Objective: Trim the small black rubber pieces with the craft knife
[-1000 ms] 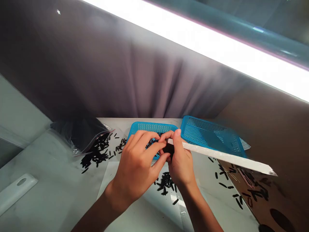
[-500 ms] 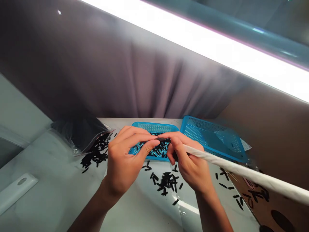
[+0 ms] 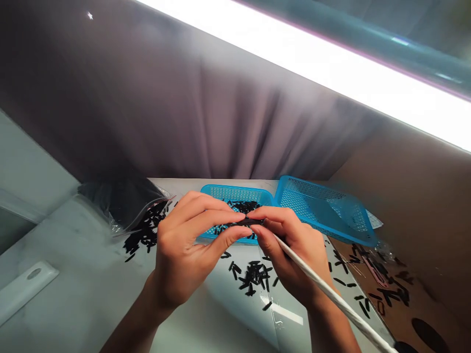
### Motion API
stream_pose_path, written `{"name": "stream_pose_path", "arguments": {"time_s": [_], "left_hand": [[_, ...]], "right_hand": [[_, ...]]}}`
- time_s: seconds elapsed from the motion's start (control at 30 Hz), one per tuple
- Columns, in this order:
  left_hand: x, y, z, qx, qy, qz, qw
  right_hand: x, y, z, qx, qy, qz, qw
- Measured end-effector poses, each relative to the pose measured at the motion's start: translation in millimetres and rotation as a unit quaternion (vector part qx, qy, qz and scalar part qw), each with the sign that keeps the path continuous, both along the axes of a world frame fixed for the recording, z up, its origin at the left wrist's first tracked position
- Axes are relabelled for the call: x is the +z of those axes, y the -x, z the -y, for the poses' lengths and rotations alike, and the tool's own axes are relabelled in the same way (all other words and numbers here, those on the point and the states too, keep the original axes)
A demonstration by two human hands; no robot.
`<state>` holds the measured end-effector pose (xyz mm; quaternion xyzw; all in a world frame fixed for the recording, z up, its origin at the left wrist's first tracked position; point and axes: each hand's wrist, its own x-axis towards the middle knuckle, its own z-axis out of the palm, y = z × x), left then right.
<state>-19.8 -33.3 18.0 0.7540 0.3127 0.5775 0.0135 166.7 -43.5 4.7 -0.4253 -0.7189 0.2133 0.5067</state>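
A small dark strip (image 3: 253,222) lies between the fingertips of both hands, above the near basket. My left hand (image 3: 191,245) pinches its left part between thumb and fingers. My right hand (image 3: 300,250) is closed around the end of a long white cord (image 3: 324,289), its thumb and index fingertips at the strip's right part. The cord slants down to the lower right. Fingers hide how cord and strip meet. Behind the hands, a blue perforated basket (image 3: 235,190) holds many small black pieces.
A second blue basket (image 3: 327,208) stands at the back right. At left, a clear zip bag (image 3: 121,203) of black pieces lies beside a spilled heap (image 3: 145,235). More black pieces (image 3: 255,277) lie in front. A white handle (image 3: 27,291) is at far left; a bright lamp (image 3: 312,54) hangs above.
My right hand has shifted slightly right and down, its thumb now extended toward the strip. The white cord slopes more steeply. The fingertips and strip sit a little lower.
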Motion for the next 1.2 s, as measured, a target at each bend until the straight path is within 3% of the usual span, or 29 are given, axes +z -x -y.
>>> {"name": "stream_pose_path", "arguments": {"time_s": [0.4,0.73,1.2], "left_hand": [[0.9,0.6,0.7,0.004,0.003,-0.009,1.000],[1.0,0.4,1.1,0.009,0.001,0.001,1.000],[1.4,-0.8,3.3,-0.004,0.007,0.019,1.000]], "right_hand": [[-1.0,4.3,2.0,-0.034,0.030,-0.062,0.997],[-0.9,5.8,2.8,-0.020,0.027,-0.098,0.995],[0.8,2.3,2.6,-0.022,0.023,-0.086,0.996]]}}
